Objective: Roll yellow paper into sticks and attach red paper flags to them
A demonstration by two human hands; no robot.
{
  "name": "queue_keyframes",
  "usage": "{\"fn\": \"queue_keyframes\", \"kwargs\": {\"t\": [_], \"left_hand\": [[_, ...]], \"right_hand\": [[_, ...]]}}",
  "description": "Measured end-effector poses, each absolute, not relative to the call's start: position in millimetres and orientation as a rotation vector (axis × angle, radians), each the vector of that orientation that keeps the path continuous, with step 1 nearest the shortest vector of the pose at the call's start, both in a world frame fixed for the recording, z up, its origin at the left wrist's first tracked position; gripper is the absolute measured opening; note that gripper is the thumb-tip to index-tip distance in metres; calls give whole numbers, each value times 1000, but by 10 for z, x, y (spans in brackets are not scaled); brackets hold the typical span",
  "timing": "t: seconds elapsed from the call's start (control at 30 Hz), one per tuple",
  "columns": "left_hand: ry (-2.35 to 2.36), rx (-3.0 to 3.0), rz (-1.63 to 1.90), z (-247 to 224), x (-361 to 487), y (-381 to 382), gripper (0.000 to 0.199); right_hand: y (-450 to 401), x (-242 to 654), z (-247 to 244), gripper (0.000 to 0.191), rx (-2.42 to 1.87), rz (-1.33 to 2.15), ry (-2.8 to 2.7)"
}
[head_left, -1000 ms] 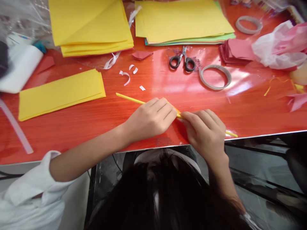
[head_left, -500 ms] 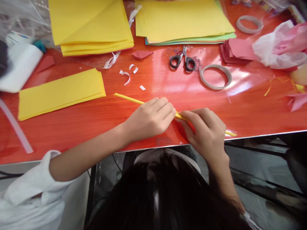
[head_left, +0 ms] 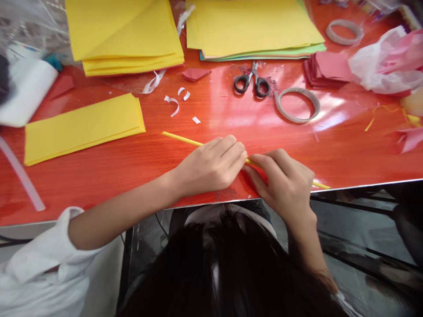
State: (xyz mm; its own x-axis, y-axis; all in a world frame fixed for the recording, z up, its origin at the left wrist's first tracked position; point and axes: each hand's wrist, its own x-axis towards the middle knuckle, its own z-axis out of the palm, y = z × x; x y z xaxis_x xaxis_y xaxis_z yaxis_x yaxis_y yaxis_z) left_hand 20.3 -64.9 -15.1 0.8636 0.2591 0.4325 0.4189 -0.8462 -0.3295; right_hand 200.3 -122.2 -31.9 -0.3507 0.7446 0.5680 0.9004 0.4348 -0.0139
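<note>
A thin yellow paper stick (head_left: 182, 138), apparently rolled, lies slantwise near the table's front edge. My left hand (head_left: 216, 160) is closed over its middle, knuckles up. Just to the right, my right hand (head_left: 284, 176) pinches the same stick between thumb and fingers. The stick's left end sticks out past my left hand, and its right end shows beyond my right hand. Both palms hide the parts of the stick under them. Left of my hands lies a small pile of yellow paper strips (head_left: 84, 127).
Black-handled scissors (head_left: 254, 81) and a tape roll (head_left: 297, 105) lie beyond my hands, with another tape roll (head_left: 344, 32) farther back. Stacks of yellow paper (head_left: 125, 37) and coloured sheets (head_left: 254, 31) line the back. Red paper pieces (head_left: 327, 69) sit at right, white scraps (head_left: 172, 105) at centre.
Both hands and the yellow paper stick have shifted slightly to the right. The gap between my hands has narrowed a little.
</note>
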Motion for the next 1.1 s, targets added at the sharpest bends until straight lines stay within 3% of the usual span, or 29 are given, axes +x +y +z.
{"fn": "queue_keyframes", "kwargs": {"t": [0.43,1.1], "left_hand": [[-443,-2619,-534,-139,187,-637,21],[-309,-2570,-595,-118,150,-593,17]], "right_hand": [[-1225,2026,-365,10,-1356,-503,-2177],[-1249,2028,-335,13,-1422,-306,-2152]]}}
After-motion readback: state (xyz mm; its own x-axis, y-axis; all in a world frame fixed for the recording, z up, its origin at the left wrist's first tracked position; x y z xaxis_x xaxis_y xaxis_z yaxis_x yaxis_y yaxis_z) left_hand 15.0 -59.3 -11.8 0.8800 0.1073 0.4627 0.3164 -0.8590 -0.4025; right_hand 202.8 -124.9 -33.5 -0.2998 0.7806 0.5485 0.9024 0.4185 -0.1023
